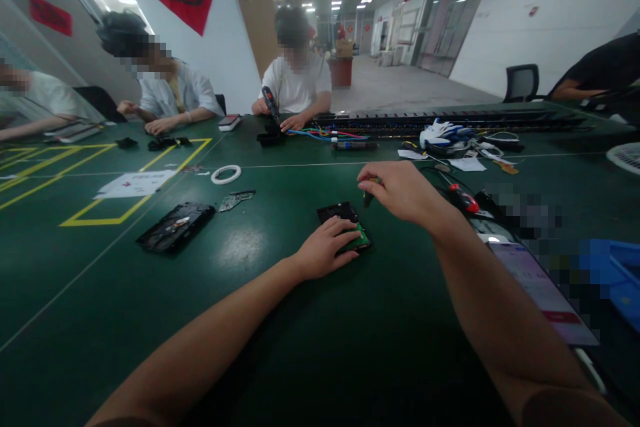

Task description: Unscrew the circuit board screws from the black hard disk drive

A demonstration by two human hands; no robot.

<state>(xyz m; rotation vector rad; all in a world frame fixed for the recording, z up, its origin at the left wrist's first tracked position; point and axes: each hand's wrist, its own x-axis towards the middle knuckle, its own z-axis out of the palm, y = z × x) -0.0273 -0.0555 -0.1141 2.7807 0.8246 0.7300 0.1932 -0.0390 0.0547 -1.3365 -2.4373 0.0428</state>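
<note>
A hard drive (339, 212) with a black case and a green circuit board lies on the table ahead of me. My left hand (330, 243) rests across it, fingers over the board and thumb along the near edge, keeping hold of it. Just right of the drive and above the table, my right hand (395, 190) pinches a short, dark screwdriver (369, 197) that points downward. Its tip is too small to make out. Further left sit a larger black open casing (177, 227) and a loose circuit board (236, 200).
White tape ring (226, 175) and paper (136, 184) lie to the left. On the right are a red-black screwdriver (463, 198), gloves (445, 135), a phone (543, 290) and a blue bin (620, 273). Co-workers sit across the table; one holds a power tool (271, 103).
</note>
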